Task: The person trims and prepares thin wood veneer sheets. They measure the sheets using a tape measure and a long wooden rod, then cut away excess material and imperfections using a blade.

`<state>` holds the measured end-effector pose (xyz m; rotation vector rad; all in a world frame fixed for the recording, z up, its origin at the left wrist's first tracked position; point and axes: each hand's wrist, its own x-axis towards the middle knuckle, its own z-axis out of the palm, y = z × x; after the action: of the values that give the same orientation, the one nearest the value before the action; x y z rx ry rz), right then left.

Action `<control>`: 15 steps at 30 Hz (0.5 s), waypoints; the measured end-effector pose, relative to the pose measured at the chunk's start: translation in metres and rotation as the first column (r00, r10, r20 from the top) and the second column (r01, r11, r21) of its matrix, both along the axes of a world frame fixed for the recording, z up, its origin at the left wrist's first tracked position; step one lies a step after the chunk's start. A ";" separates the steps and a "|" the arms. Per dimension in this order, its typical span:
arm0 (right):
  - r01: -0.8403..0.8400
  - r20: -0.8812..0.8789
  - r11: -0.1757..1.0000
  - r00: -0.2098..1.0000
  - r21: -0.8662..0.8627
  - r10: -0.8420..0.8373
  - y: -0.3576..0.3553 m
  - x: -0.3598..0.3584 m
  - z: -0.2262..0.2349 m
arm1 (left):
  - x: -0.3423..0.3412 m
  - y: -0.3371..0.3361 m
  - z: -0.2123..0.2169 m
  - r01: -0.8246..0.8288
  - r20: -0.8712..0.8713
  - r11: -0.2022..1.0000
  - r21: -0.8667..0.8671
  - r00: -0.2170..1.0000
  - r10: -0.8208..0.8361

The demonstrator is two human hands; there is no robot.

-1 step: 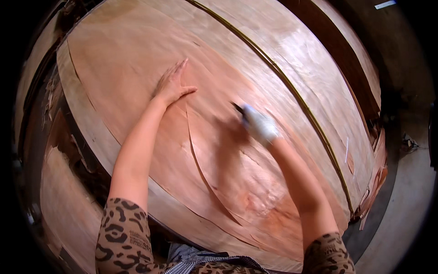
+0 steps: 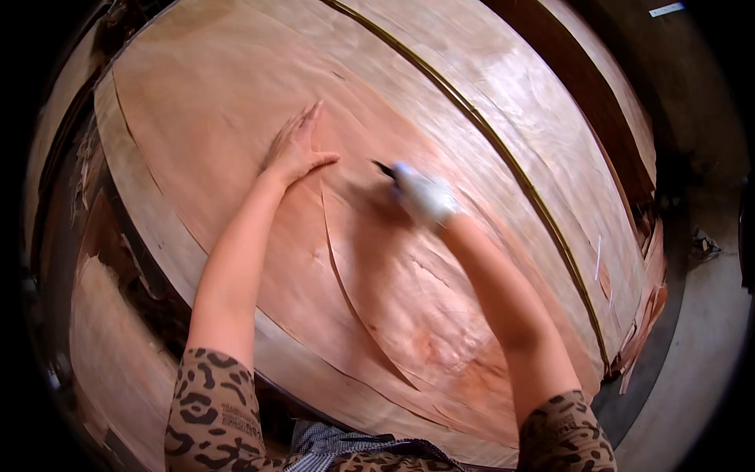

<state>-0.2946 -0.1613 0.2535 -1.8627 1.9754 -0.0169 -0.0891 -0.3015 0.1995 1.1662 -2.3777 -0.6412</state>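
My bare left hand (image 2: 297,149) lies flat on a reddish sheet of wood veneer (image 2: 236,102), fingers stretched out and thumb apart. Just below that hand, a long split or overlapping edge (image 2: 340,275) curves down toward me through the veneer. My right hand (image 2: 425,197) wears a white glove and is smeared by motion. Its fingers are closed on a knife (image 2: 383,168) with a dark pointed blade, aimed left toward my left thumb. The knife's handle is hidden in the glove, and I cannot tell whether the tip touches the veneer.
A thin yellowish-brown strip (image 2: 503,149) runs diagonally across the paler veneer (image 2: 543,102) to the right. Torn veneer scraps (image 2: 646,291) hang at the right end of the stack. More sheets (image 2: 118,338) lie at the lower left, beyond a dark gap.
My right hand has moved left and slightly away from me with the knife, closer to my left hand. My left hand stays in place on the veneer.
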 end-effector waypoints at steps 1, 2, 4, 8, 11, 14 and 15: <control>-0.075 -0.031 0.997 0.997 -0.012 0.075 -0.036 0.016 -0.010 | -0.003 0.000 -0.003 0.023 -0.007 1.000 -0.008 1.000 -0.023; -0.138 -0.066 0.989 0.988 0.044 0.141 -0.066 0.044 -0.001 | 0.003 -0.004 -0.005 0.034 -0.002 0.999 -0.018 0.999 -0.034; -0.214 -0.120 0.963 0.965 0.164 0.235 -0.095 0.059 -0.003 | 0.001 -0.005 -0.002 0.063 0.055 0.996 -0.059 0.997 -0.060; 0.036 -0.129 0.979 0.992 0.200 -0.010 -0.029 -0.021 -0.029 | -0.001 -0.006 -0.007 0.091 0.108 0.996 -0.022 0.990 -0.089; 0.140 -0.256 0.965 0.963 0.221 -0.081 0.106 -0.122 -0.007 | 0.005 -0.010 -0.016 0.101 -0.002 0.965 0.243 0.995 -0.104; 0.458 -0.410 0.869 0.840 0.188 -0.355 0.305 -0.231 -0.002 | 0.003 -0.020 -0.019 0.250 -0.137 0.948 0.197 0.965 -0.226; 0.512 -0.372 0.839 0.827 0.186 -0.422 0.335 -0.240 0.004 | 0.010 -0.028 -0.022 0.231 -0.102 0.955 0.188 0.971 -0.215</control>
<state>-0.5341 0.1734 0.2577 -1.2147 2.4678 0.4213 -0.0788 -0.3298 0.1777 0.9331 -2.4397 -1.0018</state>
